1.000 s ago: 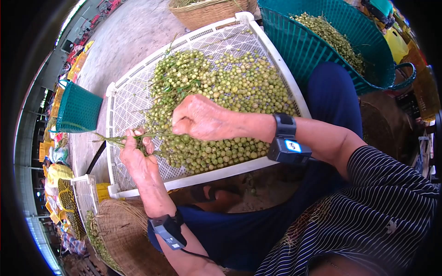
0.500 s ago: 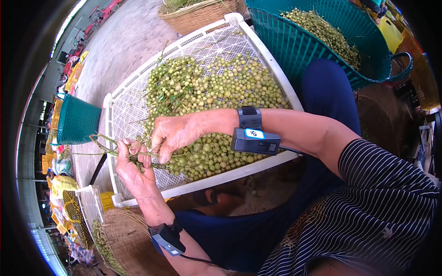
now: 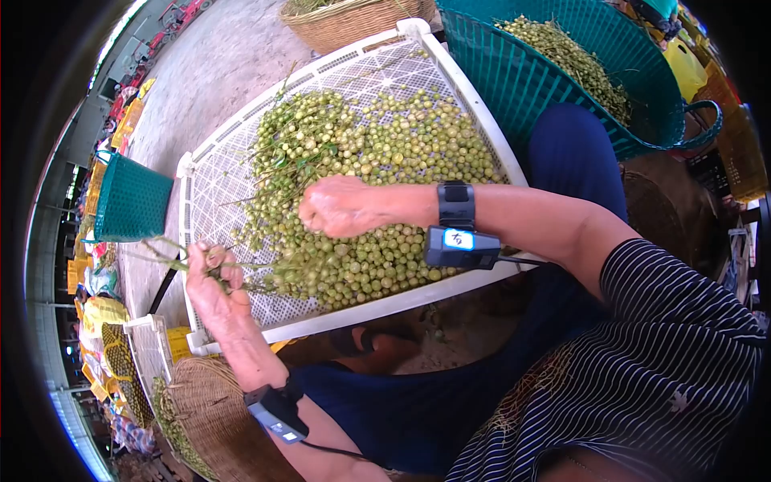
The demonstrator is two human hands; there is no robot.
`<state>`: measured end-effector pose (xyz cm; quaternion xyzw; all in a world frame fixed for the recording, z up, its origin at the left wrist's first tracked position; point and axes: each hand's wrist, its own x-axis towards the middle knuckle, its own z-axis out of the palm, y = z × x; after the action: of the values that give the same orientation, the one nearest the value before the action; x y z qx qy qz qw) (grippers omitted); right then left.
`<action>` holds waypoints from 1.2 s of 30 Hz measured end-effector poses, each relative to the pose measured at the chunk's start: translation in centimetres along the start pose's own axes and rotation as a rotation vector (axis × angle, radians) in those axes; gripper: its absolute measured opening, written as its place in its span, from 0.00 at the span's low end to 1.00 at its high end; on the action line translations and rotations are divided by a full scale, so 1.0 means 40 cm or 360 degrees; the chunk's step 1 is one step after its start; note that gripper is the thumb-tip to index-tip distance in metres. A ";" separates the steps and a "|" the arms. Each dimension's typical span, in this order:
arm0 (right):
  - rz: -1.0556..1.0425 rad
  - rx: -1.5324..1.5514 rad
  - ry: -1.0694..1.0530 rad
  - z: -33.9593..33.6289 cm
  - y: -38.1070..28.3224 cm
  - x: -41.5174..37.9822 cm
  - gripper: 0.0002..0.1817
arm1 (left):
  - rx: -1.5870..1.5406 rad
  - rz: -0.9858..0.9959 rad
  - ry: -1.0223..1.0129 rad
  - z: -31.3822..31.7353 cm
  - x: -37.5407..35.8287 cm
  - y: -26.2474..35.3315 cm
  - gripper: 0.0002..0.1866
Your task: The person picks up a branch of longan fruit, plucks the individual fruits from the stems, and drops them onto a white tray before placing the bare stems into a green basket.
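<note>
A white plastic mesh tray (image 3: 210,205) lies in front of me, with many small round green fruits (image 3: 401,149) spread over it. At its left edge my left hand (image 3: 215,277) is closed around green stems (image 3: 169,255) that stick out to the left. Blurred fruits and twigs trail from that hand to the right, over the tray. My right hand (image 3: 341,207) hovers above the fruits near the middle, fingers curled; what they hold, if anything, is hidden.
A teal basket (image 3: 514,76) with stemmed fruits stands beyond the tray's right side. A smaller teal bucket (image 3: 132,199) is at the left. Wicker baskets (image 3: 349,26) (image 3: 221,410) stand at the top and lower left. My knee (image 3: 572,153) touches the right side.
My right hand has moved right and slightly up, away from my left hand. My left hand has shifted a little left with the stems.
</note>
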<state>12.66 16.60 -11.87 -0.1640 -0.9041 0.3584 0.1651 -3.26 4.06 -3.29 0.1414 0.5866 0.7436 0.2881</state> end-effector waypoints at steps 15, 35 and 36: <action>-0.0277 -0.0076 0.0688 0.018 -0.172 -0.069 0.05 | -0.0269 -0.0053 -0.0097 -0.030 0.004 0.003 0.10; -0.0732 -0.0661 0.1339 0.076 -0.128 -0.030 0.09 | -0.0477 -0.0336 -0.0470 -0.068 0.040 -0.031 0.08; -0.0725 -0.0626 0.1271 0.075 -0.126 -0.036 0.08 | -0.0492 -0.0345 -0.0435 -0.073 0.046 -0.035 0.08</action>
<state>11.80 10.76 -10.65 -0.1149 -0.8336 0.0453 0.5384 -5.96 3.04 -5.65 0.1312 0.4329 0.7632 0.4614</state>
